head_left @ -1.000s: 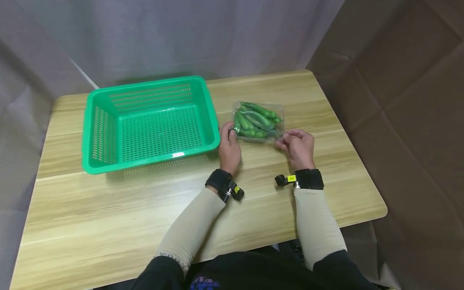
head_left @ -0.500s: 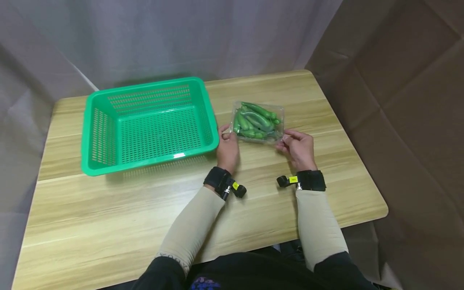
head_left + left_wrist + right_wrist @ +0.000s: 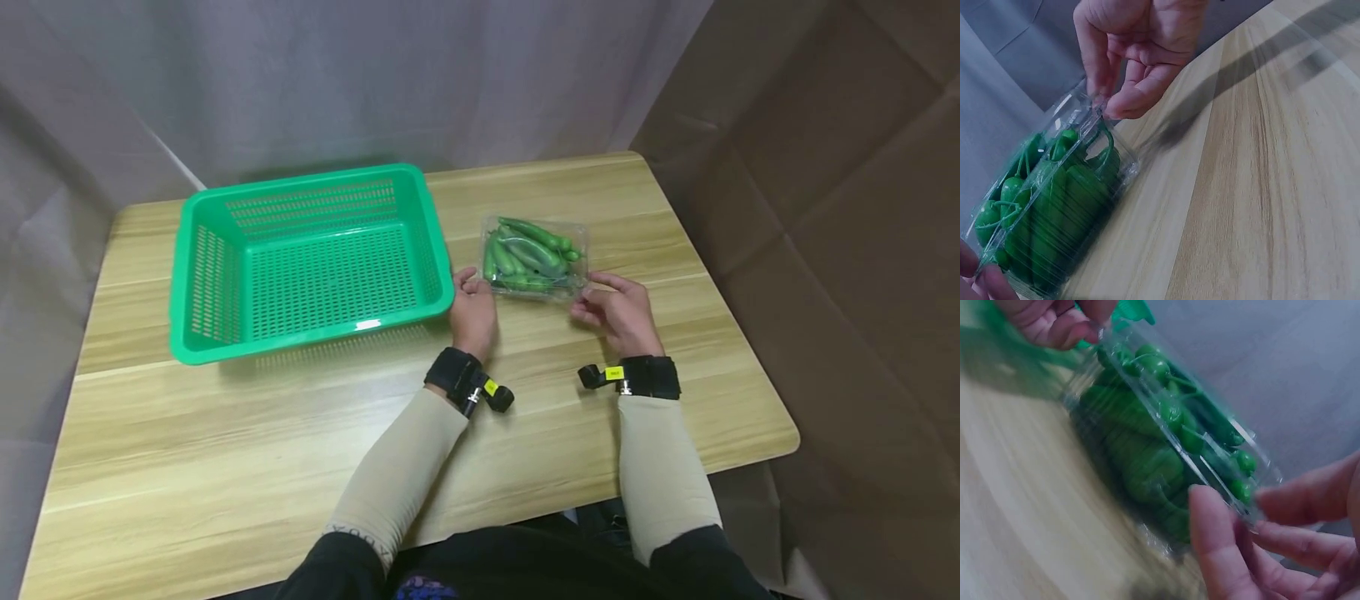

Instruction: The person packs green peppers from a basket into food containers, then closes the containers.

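Observation:
A clear plastic box [image 3: 576, 228] of green peppers [image 3: 534, 250] sits on the right half of the table. At its near left corner, my left hand [image 3: 473, 317] pinches the rim between thumb and fingers. My right hand [image 3: 624, 317] pinches the opposite near corner. The right wrist view shows the seam between lid and tray running between the two hands, with the left hand [image 3: 1054, 322] at the far end. In the left wrist view, the right hand [image 3: 1141, 53] grips the plastic edge, and pepper stems show through the wall.
A green slotted basket [image 3: 311, 335] stands at the left with nothing in it, its right side close against my left hand. Beneath everything is a wood-grain table [image 3: 225, 450]. Grey curtain [image 3: 450, 83] hangs behind, and brown cloth [image 3: 847, 250] at the right.
My left fingers have shifted from along the box's left side to its near left corner. The right hand has moved slightly toward me and right. The box stays nearly in place.

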Motion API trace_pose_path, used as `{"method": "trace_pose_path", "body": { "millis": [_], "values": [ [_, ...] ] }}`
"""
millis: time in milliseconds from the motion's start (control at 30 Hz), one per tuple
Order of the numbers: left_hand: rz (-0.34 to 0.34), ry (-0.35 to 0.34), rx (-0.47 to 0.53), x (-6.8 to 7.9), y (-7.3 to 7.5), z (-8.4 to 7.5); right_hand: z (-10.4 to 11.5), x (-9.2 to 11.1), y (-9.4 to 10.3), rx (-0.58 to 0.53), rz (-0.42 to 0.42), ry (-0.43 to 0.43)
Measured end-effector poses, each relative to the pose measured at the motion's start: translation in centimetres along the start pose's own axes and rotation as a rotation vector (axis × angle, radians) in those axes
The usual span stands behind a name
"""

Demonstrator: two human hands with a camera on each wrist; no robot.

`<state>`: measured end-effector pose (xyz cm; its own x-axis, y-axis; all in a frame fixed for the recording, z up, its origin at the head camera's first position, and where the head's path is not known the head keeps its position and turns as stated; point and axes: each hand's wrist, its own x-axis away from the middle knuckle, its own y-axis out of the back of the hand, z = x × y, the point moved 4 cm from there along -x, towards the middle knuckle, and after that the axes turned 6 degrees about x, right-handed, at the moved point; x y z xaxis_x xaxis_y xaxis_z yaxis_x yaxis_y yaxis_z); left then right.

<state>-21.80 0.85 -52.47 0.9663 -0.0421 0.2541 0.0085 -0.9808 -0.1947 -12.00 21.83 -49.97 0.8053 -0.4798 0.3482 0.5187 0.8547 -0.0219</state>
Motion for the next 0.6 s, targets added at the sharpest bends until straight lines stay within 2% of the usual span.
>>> {"method": "trace_pose_path", "body": {
  "millis": [233,600],
  "values": [
    [0.046,0.023,-0.045,-0.1,0.0,0.2,0.1,-1.1,-0.2,0.026,-0.072,-0.043],
    [0.039,-0.004,-0.015,-0.4,-0.1,0.5,0.2,-2.9,-0.5,0.036,-0.043,-0.050]
  ]
}}
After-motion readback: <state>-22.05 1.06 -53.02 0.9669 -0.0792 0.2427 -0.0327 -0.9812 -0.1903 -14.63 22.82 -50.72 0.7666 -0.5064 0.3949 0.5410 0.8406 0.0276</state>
